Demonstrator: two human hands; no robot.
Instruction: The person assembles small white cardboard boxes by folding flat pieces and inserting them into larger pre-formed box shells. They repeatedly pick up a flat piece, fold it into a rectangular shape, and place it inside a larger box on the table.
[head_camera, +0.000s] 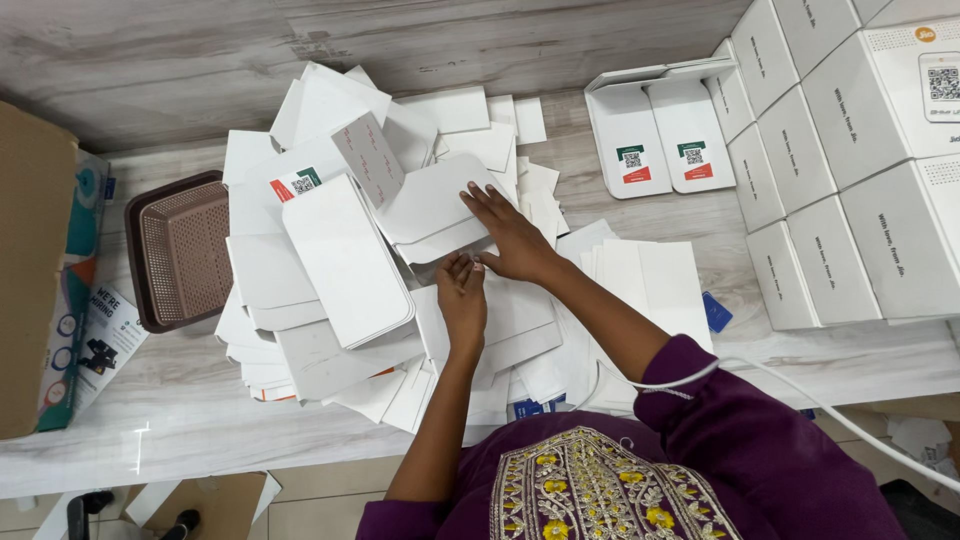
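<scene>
While the flat white carton blank (440, 205) lies atop the heap of unfolded blanks (330, 300), I see the right hand (515, 240) spread flat on it, fingers apart, prob. pinning it down so it won't slide. Left hand (462, 300) sits just below, fingertips pinching the blank's lower edge, likely to lift a flap. Brown mesh basket (180, 250) is to the left; finished white boxes (850, 170) are stacked at right on the wooden table (200, 410), w/ two open trays (655, 135) nearby.
</scene>
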